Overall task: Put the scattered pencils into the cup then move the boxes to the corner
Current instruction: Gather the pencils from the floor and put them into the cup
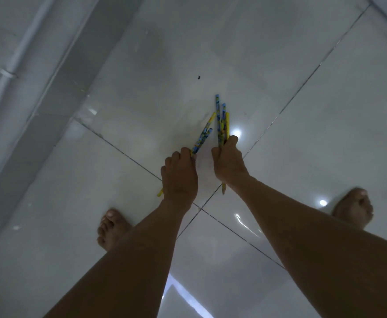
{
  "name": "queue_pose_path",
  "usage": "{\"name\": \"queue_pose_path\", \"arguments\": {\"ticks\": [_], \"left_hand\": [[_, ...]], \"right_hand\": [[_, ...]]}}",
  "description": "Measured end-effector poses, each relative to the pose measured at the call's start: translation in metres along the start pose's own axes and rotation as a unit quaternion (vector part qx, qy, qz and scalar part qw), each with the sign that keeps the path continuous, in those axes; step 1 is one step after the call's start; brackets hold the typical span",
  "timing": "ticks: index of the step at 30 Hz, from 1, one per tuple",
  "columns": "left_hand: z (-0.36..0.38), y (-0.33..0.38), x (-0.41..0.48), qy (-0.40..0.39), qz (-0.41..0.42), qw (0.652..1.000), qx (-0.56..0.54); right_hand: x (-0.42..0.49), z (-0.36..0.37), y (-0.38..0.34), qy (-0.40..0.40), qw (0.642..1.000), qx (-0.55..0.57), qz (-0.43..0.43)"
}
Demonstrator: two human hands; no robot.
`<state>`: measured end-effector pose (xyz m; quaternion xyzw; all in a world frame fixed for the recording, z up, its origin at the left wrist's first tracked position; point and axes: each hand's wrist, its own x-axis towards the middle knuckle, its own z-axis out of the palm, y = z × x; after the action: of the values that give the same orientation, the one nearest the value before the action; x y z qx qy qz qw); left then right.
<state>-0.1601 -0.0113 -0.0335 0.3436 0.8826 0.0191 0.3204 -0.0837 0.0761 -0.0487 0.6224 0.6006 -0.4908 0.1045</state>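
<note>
The left hand (180, 175) grips two pencils (202, 138); the right hand (229, 164) grips three more pencils (222, 120) above the tiled floor (302, 134), between bare feet (111, 228).

Print on the pencils (222, 121) is too blurred to read.

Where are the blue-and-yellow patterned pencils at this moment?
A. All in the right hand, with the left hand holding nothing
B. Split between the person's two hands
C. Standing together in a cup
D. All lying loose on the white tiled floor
B: the left hand grips a few blue-and-yellow patterned pencils, and the right hand grips the other pencils.
</note>
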Motion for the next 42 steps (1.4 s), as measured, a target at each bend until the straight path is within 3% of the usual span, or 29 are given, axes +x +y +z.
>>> {"name": "queue_pose_path", "arguments": {"ticks": [3, 8, 12, 18, 22, 27, 31, 37, 42], "left_hand": [[-0.011, 0.012, -0.006, -0.005, -0.016, 1.0, -0.008], [-0.038, 0.039, -0.026, -0.051, -0.065, 0.967, -0.241], [-0.075, 0.068, -0.048, -0.012, -0.055, 0.965, -0.257], [-0.147, 0.122, -0.083, 0.005, -0.071, 0.944, -0.321], [-0.205, 0.151, -0.109, 0.01, -0.032, 0.925, -0.378], [-0.283, 0.174, -0.155, 0.029, 0.011, 0.913, -0.407], [-0.345, 0.198, -0.19, 0.04, 0.041, 0.907, -0.417], [-0.426, 0.256, -0.231, 0.108, 0.082, 0.895, -0.425], [-0.487, 0.311, -0.272, 0.144, 0.091, 0.881, -0.442]], "right_hand": [[-0.016, -0.015, 0.009, -0.032, 0.999, 0.012, -0.031], [-0.047, -0.056, 0.003, -0.069, 0.994, 0.054, -0.063], [-0.077, -0.097, -0.014, -0.074, 0.986, 0.144, -0.048], [-0.127, -0.163, -0.061, -0.038, 0.985, 0.133, -0.102], [-0.168, -0.199, -0.1, -0.036, 0.973, 0.17, -0.155], [-0.229, -0.246, -0.15, -0.021, 0.957, 0.248, -0.146], [-0.278, -0.284, -0.198, -0.013, 0.926, 0.34, -0.164], [-0.338, -0.351, -0.254, 0.024, 0.903, 0.365, -0.225], [-0.37, -0.423, -0.273, 0.025, 0.88, 0.417, -0.226]]}}
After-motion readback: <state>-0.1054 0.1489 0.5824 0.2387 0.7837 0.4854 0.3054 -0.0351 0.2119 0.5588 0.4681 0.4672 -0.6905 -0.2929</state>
